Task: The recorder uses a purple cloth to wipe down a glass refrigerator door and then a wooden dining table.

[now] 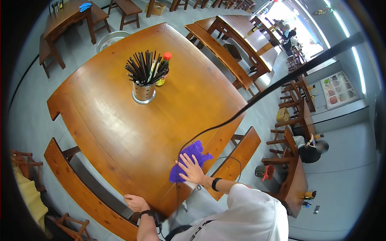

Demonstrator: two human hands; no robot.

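Observation:
My right hand lies flat on a purple cloth, fingers spread, pressing it to the wooden table near its front right edge. Parts of the cloth show beyond my fingers and beside my palm. At the table's front left edge is my left hand, its fingers curled; whether they grip the edge is hidden. Towards the far side stands a perforated metal holder full of dark chopsticks. Right behind it is a sauce bottle with a red cap.
Wooden benches flank the table, one at the left and one at the right. A black cable crosses the view. Past the far edge a metal basin is on the floor. A person sits at the right, near a waste basket.

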